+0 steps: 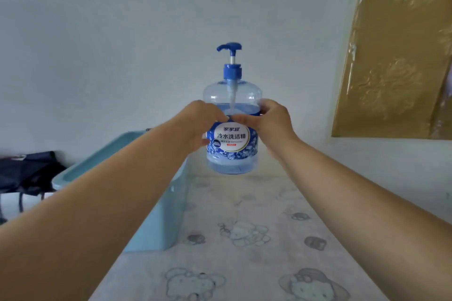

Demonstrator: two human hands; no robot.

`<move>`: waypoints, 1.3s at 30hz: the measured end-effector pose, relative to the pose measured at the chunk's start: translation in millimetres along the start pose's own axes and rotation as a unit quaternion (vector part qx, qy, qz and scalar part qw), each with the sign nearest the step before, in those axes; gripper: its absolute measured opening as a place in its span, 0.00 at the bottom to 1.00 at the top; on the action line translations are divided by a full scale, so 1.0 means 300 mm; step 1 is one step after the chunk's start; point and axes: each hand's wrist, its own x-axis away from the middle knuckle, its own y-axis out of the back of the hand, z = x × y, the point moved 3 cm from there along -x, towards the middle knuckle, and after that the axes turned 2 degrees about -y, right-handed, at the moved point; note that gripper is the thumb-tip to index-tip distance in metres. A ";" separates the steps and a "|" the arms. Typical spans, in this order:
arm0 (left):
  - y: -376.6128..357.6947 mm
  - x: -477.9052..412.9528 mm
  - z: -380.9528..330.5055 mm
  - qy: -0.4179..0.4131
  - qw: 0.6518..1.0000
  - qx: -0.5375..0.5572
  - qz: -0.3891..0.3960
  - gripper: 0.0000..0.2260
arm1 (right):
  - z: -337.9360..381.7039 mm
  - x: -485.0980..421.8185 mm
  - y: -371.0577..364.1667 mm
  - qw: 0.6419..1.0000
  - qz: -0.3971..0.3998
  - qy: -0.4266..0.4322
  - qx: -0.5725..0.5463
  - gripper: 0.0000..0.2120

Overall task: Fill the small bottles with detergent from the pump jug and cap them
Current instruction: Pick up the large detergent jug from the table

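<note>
A clear pump jug [232, 146] with blue detergent, a blue-and-white label and a blue pump head [230, 47] is held out in front of me, its base at the far end of the table. My left hand [198, 124] grips its left side and my right hand [271, 122] grips its right side, thumbs meeting across the front above the label. The spout points left. No small bottles or caps are in view.
A light blue plastic bin [156, 203] stands at the table's left edge under my left forearm. The table [244, 252] has a pale cloth with cartoon prints. Dark fabric [27, 171] lies at far left. A gold sheet [396, 51] hangs on the white wall at right.
</note>
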 end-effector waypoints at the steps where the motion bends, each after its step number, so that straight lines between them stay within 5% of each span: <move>1: 0.035 -0.003 -0.031 -0.007 1.000 0.008 -0.007 0.09 | 0.045 -0.013 -0.018 1.000 0.000 0.022 -0.001 0.28; 6: 0.246 -0.034 -0.132 -0.061 0.996 -0.045 -0.046 0.07 | 0.197 -0.078 -0.172 0.996 0.026 0.078 -0.030 0.28; 14: 0.582 -0.115 -0.125 -0.088 0.974 -0.181 -0.101 0.11 | 0.223 -0.159 -0.513 0.991 0.100 0.055 -0.066 0.38; 35: 0.854 -0.400 0.302 0.045 0.955 -0.294 -0.013 0.16 | -0.072 -0.253 -0.872 0.946 0.222 -0.017 0.237 0.35; 39: 0.871 -0.429 0.342 0.060 0.940 -0.336 -0.009 0.23 | -0.101 -0.262 -0.900 0.929 0.238 -0.026 0.281 0.32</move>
